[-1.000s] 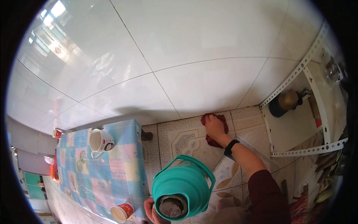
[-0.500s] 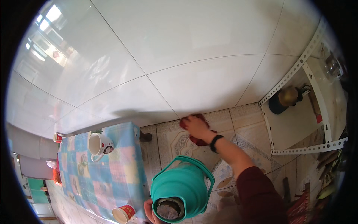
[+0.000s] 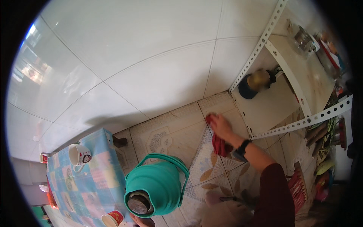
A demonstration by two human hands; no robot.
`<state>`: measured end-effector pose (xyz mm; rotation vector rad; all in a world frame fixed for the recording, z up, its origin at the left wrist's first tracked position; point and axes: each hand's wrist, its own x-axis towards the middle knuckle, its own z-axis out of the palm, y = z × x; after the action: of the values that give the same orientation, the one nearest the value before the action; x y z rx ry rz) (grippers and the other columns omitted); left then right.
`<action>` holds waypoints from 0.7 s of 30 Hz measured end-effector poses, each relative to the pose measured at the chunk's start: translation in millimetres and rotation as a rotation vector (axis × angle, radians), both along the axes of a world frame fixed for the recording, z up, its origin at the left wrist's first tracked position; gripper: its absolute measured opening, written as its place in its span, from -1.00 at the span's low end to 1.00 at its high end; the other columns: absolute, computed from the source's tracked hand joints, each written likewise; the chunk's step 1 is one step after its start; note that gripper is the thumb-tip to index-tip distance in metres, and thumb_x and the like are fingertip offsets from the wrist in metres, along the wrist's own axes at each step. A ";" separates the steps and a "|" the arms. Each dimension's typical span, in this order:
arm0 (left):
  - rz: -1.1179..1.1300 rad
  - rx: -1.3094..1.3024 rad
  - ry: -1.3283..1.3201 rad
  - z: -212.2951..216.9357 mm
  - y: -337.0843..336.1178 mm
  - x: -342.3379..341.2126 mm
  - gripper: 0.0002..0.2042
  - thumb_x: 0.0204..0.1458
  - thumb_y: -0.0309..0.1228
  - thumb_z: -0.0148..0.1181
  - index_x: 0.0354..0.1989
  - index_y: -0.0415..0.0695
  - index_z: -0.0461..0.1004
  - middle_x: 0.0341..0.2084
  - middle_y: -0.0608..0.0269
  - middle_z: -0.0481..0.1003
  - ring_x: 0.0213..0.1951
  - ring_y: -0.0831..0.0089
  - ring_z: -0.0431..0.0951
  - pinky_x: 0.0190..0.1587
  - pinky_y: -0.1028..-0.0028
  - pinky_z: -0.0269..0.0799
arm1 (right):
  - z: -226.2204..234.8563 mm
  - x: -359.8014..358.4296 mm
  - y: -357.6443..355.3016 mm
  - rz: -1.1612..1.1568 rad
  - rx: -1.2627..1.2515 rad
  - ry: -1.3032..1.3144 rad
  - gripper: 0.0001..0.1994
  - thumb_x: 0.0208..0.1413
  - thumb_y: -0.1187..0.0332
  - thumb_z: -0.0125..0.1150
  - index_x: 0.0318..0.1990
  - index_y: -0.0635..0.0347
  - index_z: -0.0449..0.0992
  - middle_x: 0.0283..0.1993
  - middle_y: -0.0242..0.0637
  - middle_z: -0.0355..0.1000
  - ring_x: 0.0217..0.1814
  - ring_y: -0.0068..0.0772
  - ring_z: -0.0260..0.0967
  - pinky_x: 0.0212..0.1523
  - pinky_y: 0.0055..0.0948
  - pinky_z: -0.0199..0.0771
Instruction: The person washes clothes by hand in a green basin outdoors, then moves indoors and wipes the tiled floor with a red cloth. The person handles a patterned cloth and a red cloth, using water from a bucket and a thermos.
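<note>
The right hand (image 3: pixel 221 126) presses a red cloth (image 3: pixel 220 143) flat against the tiled floor (image 3: pixel 177 132), its grip pinching the cloth near the foot of the metal shelf (image 3: pixel 280 113). The left hand (image 3: pixel 141 221) is barely visible at the lower edge under the teal bucket (image 3: pixel 157 187); its grip cannot be told. Judging from this, the tilted bucket could slip, or knock the 2 cups (image 3: pixel 78 155) on the counter (image 3: pixel 83 185) beside it.
</note>
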<state>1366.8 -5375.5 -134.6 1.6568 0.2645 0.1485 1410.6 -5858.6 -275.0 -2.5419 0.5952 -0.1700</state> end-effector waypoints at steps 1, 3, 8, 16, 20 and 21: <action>-0.003 0.002 0.004 1.3 0.1 0.4 -0.50 0.21 -0.15 -0.16 0.19 -0.27 0.20 0.08 0.04 0.33 0.07 0.17 0.40 0.10 0.24 0.34 | -0.1 12.5 -20.8 -0.056 -0.049 0.008 -0.56 0.10 0.27 0.13 0.17 0.06 0.34 -0.04 -0.01 0.31 -0.04 0.05 0.32 -0.06 -0.14 0.40; -0.002 0.003 0.005 2.5 0.6 0.9 -0.50 0.21 -0.15 -0.16 0.19 -0.27 0.20 0.08 0.04 0.33 0.07 0.18 0.41 0.11 0.24 0.34 | -5.3 30.1 -51.6 -0.084 -0.124 -0.048 -0.53 0.10 0.27 0.12 0.20 0.03 0.31 0.06 0.01 0.30 0.08 0.06 0.27 0.01 -0.11 0.35; 0.015 -0.021 0.011 1.0 3.2 -0.7 -0.50 0.21 -0.14 -0.16 0.19 -0.27 0.20 0.08 0.05 0.34 0.07 0.19 0.41 0.11 0.25 0.34 | -33.1 35.6 -32.3 -0.046 -0.167 -0.111 -0.47 0.07 0.30 0.14 0.24 0.08 0.25 0.27 0.00 0.18 0.30 0.02 0.11 0.22 -0.01 0.15; 0.033 -0.045 0.057 12.7 -1.1 -8.3 -0.50 0.21 -0.13 -0.16 0.18 -0.26 0.21 0.08 0.07 0.35 0.07 0.21 0.41 0.11 0.25 0.34 | -16.5 -33.7 86.6 0.625 -0.016 -0.261 -0.53 -0.01 0.45 0.18 0.13 0.05 0.38 0.25 -0.14 0.24 0.26 -0.12 0.19 0.21 -0.01 0.14; -0.025 -0.118 0.104 19.9 -8.0 -7.9 -0.49 0.21 -0.12 -0.16 0.18 -0.26 0.21 0.08 0.08 0.36 0.07 0.22 0.42 0.11 0.25 0.34 | -12.3 10.7 75.0 0.612 0.042 -0.267 -0.60 -0.03 0.49 0.19 0.03 0.05 0.45 0.17 -0.16 0.31 0.13 -0.10 0.25 0.12 -0.08 0.22; -0.042 -0.087 0.094 20.4 -8.0 -7.8 -0.49 0.21 -0.12 -0.16 0.18 -0.26 0.21 0.09 0.08 0.36 0.07 0.22 0.42 0.11 0.25 0.34 | -14.0 33.6 69.8 0.515 0.020 -0.451 -0.61 -0.05 0.50 0.19 0.01 0.05 0.46 0.12 -0.18 0.33 0.07 -0.09 0.27 0.09 -0.10 0.25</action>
<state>1359.0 -5383.5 -114.2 1.5838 0.3030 0.0264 1444.2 -5788.8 -288.9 -2.4279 -0.2275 -0.5230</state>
